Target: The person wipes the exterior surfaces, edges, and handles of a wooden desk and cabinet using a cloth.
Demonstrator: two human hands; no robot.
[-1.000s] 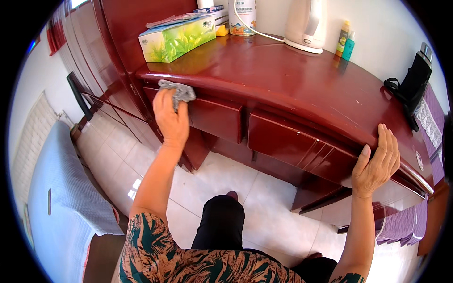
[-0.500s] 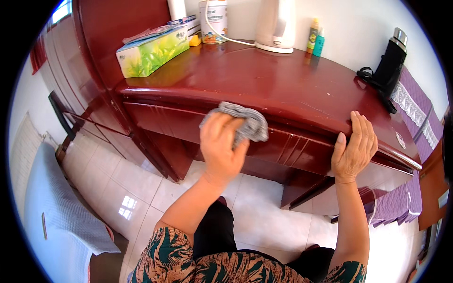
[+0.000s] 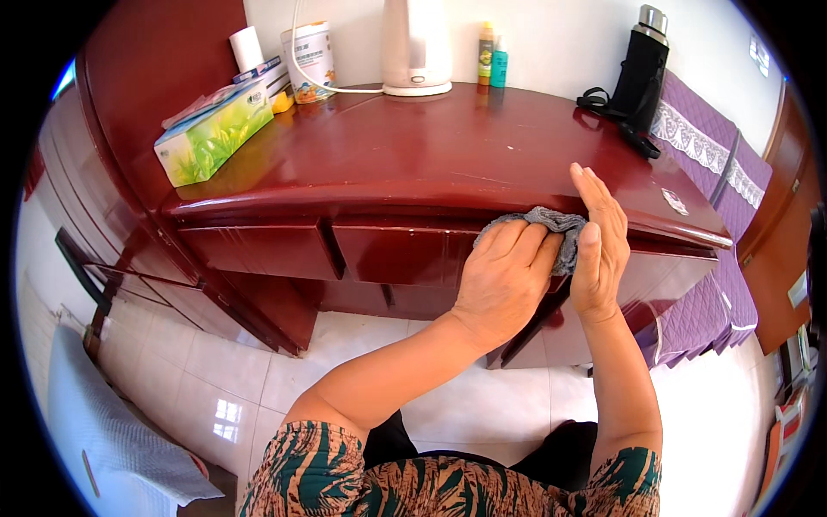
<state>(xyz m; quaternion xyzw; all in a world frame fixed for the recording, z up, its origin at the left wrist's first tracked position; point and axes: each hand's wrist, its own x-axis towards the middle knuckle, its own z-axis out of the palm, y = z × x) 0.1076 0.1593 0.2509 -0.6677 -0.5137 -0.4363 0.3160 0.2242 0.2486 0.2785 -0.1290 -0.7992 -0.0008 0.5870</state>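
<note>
Starting far left: pale blue quilted cover (image 3: 112,431) at the bottom corner, beside glossy white floor tiles (image 3: 164,353). Tall dark-red glossy wooden cabinet (image 3: 164,95) adjoins a dark-red lacquered wooden desk (image 3: 362,146). On the desk's left end, green-and-white cardboard tissue box (image 3: 215,138), tissue sticking out of the top; behind it, upright white roll (image 3: 246,49), then white cylindrical can with coloured print (image 3: 308,65). Cream-white electric kettle (image 3: 417,52) next, pale cord running left past the can. Left drawer front (image 3: 267,250) in dark-red wood sits under the desktop edge; matching right drawer front (image 3: 401,254) beside it. Slim yellow-and-green bottle (image 3: 486,56) and shorter teal bottle (image 3: 500,69) stand side by side near the wall.

Left hand (image 3: 506,280) grasps a crumpled grey fabric cloth (image 3: 564,226), fingers bent over it, at the desk's front edge by the right drawer. Cloth lies under and just beyond the left fingers, between both hands. Right hand (image 3: 601,250) released, fingers extended over the desk edge, thumb apart, just right of the cloth; contact with cloth: cannot tell.

Further right, black-sleeved metal-capped flask (image 3: 639,73) with strap on desk, purple quilted fabric with white lace (image 3: 706,319) beyond the desk end, brown wooden door (image 3: 775,233) at the edge.
</note>
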